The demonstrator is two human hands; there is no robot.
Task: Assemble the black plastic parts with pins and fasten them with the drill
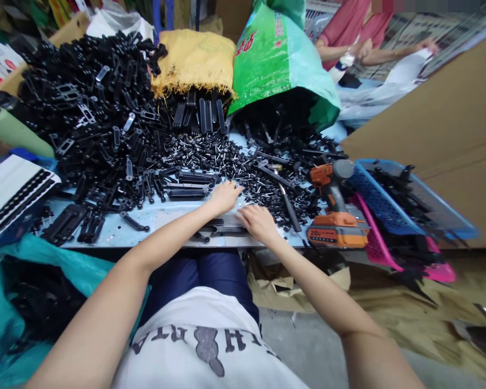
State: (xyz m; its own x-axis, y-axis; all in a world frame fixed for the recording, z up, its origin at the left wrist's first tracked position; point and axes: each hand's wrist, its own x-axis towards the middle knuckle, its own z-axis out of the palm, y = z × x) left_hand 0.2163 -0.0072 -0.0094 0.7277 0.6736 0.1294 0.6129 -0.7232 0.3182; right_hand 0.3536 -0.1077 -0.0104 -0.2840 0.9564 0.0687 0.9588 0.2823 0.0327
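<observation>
My left hand (pixel 225 196) is at the near edge of a heap of small black-headed screws (pixel 210 153), its fingers curled together. Close beside it, my right hand (pixel 260 222) has its fingertips bent inward over the blue tabletop. Whatever either hand pinches is too small to make out. Beneath and between the hands lies a long black plastic part (pixel 227 230) near the table edge, partly covered by my fingers. Several long black plastic bars (pixel 188 192) lie just left of my left hand.
A large pile of black plastic parts (pixel 93 102) fills the left. Yellow (pixel 198 54) and green (pixel 267 65) sacks spill parts at the back. On the right are a hammer (pixel 289 208), an orange cordless drill (pixel 335 210), and blue (pixel 389 205) and pink (pixel 372 237) baskets. Another person's arms (pixel 364 51) work beyond.
</observation>
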